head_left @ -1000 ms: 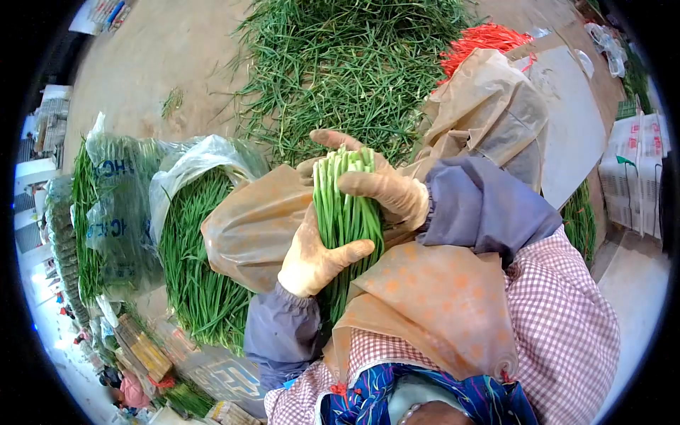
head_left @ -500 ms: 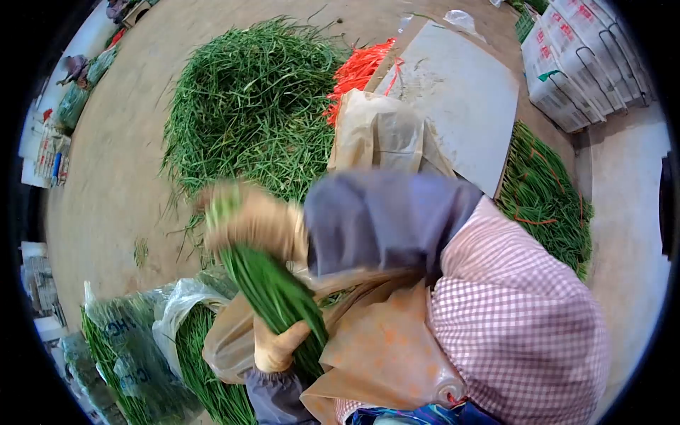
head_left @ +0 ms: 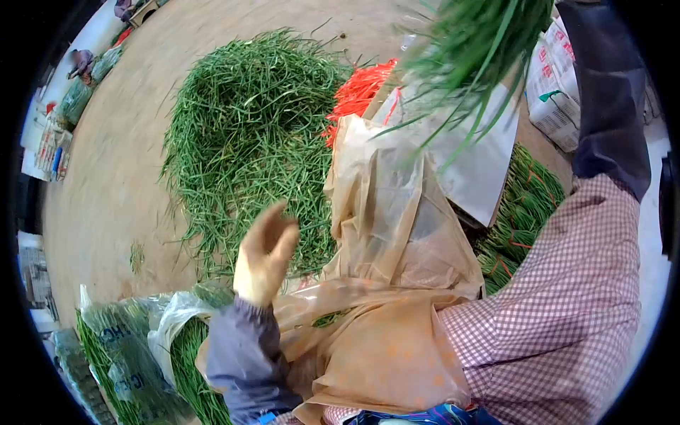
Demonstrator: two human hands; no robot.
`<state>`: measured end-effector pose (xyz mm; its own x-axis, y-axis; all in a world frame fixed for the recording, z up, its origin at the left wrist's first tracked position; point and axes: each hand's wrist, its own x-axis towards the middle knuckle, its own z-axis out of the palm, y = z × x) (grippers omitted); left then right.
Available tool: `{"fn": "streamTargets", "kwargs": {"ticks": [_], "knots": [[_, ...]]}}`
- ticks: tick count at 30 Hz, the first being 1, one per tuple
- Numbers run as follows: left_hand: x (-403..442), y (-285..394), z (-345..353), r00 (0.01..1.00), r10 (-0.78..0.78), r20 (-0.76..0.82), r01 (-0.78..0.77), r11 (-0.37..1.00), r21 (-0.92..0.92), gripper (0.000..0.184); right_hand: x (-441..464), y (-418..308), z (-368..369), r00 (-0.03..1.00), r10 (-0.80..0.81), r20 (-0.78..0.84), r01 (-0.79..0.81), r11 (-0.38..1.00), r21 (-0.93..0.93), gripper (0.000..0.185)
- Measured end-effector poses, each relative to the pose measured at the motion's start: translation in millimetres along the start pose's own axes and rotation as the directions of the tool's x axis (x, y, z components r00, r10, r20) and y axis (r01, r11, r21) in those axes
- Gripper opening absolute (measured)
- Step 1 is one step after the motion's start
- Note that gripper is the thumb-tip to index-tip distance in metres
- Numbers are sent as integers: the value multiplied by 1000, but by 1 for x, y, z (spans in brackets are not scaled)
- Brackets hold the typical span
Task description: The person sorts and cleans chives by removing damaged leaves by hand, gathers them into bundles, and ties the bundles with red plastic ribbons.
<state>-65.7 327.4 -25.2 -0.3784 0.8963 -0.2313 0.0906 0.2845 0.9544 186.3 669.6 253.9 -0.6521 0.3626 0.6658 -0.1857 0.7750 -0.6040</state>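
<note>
My gloved left hand (head_left: 263,256) is raised in front of the apron (head_left: 386,347), fingers apart, with nothing in it. My right arm, in a dark sleeve (head_left: 605,92), stretches to the upper right, and its hand lies beyond the top of the view. Beside that sleeve a bundle of long green stalks (head_left: 489,42) hangs in the air, blurred, above the white board (head_left: 482,159). Whatever grips the bundle is not visible. Red ties (head_left: 361,88) lie at the board's left edge.
A large heap of loose green leaves (head_left: 248,120) covers the floor ahead. Bagged greens (head_left: 138,354) stand at the lower left. Tied bundles (head_left: 520,212) lie right of the board, near white crates (head_left: 556,99). Another person (head_left: 81,64) sits at the far left.
The bundle has left my left hand and swung from the left to the upper right. My right arm has stretched out that way. My left hand has opened and risen.
</note>
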Motion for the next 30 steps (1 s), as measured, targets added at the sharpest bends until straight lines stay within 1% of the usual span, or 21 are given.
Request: {"fn": "streamTargets", "kwargs": {"ticks": [1, 2, 3, 5, 7, 8, 9, 10, 11, 13, 14, 16, 17, 18, 21, 22, 25, 26, 29, 30], "knots": [[25, 8, 9, 995, 96, -25, -95, 994, 48, 45, -10, 1, 2, 998, 34, -47, -41, 987, -155, 61], [50, 19, 20, 975, 224, 5, -222, 963, 153, 43, -17, 7, 3, 993, 62, -99, -89, 949, -303, 61], [76, 28, 34, 938, 342, 50, -343, 905, 251, 40, -24, 16, 2, 969, 209, -132, -240, 922, -304, 59], [128, 32, 67, 922, 370, 117, -388, 887, 252, 40, -47, 72, -25, 993, 76, 91, -51, 968, -244, 51], [169, 36, 98, 956, 244, 160, -291, 855, 430, 44, -84, 105, -29, 994, 3, 111, 50, 880, -473, 44], [186, 33, 111, 967, 190, 169, -248, 852, 461, 48, -106, 73, -8, 848, 521, -93, -529, 839, -123, 29], [202, 27, 123, 976, 135, 173, -204, 847, 491, 52, -132, 116, -32, 916, 398, -60, -391, 845, -365, 40], [216, 19, 134, 966, 178, 188, -257, 748, 611, 56, -148, 122, -30, 892, 445, -86, -449, 845, -290, 46], [225, 17, 147, 978, 105, 180, -202, 687, 698, 52, -164, 122, -26, 864, 492, -106, -503, 838, -210, 52], [232, 17, 162, 986, 52, 160, -156, 644, 749, 35, -189, 123, -29, 793, 593, -142, -607, 788, -99, 53], [238, 13, 164, 985, 85, 150, -170, 638, 751, 31, -198, 124, -30, 752, 640, -155, -652, 757, -37, 53], [250, 7, 165, 979, 155, 133, -202, 626, 753, 22, -211, 125, -36, 753, 638, -160, -646, 763, 5, 52], [253, 7, 167, 981, 139, 136, -193, 615, 765, 18, -216, 124, -40, 754, 636, -166, -642, 767, 24, 51], [255, 10, 167, 974, 144, 173, -225, 608, 761, 19, -217, 119, -44, 716, 662, -224, -683, 729, -30, 51], [256, 19, 176, 956, 152, 251, -292, 589, 753, 22, -227, 115, -83, 718, 655, -234, -675, 738, -6, 49], [256, 20, 180, 950, 154, 272, -309, 583, 751, 22, -224, 106, -88, 678, 691, -250, -706, 707, 40, 49], [266, 17, 193, 888, 224, 400, -453, 574, 683, 23, -231, 101, -123, 677, 672, -302, -720, 690, -79, 49], [270, 16, 199, 873, 260, 412, -483, 573, 662, 21, -230, 97, -130, 666, 690, -283, -735, 672, -91, 49], [292, 6, 216, 762, 437, 478, -646, 567, 511, 17, -222, 93, -129, 651, 729, -211, -759, 619, -202, 47], [299, 5, 222, 744, 427, 514, -665, 546, 509, 18, -219, 98, -123, 658, 741, -138, -744, 611, -270, 45]]}}
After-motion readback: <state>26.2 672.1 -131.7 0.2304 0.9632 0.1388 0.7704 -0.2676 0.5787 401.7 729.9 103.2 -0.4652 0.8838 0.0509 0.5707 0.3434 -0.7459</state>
